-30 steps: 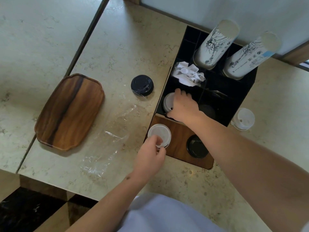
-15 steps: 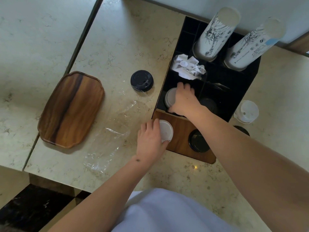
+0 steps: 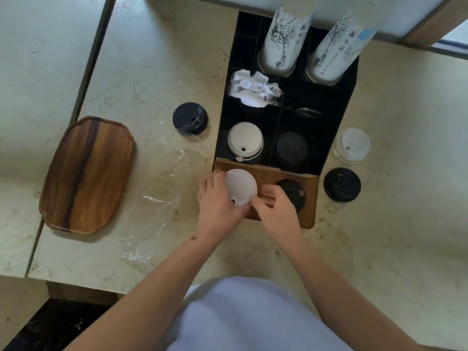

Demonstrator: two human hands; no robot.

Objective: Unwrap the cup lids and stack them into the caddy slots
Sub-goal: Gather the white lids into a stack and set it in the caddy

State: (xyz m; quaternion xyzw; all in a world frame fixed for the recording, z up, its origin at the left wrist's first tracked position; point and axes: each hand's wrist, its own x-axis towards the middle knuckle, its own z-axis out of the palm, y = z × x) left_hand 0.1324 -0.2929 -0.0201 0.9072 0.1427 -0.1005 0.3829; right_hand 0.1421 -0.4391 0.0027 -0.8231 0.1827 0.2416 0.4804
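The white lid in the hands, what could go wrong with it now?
The white lid sits tilted between the left hand and the right hand, over the caddy's wooden front. It could slip and drop outside the slot. The clear wrap lying loose on the counter near the left arm might get swept off.

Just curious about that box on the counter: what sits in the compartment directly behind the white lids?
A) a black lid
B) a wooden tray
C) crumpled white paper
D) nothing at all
C: crumpled white paper fills the slot of the caddy just behind the white lids; the tray lies out on the counter.
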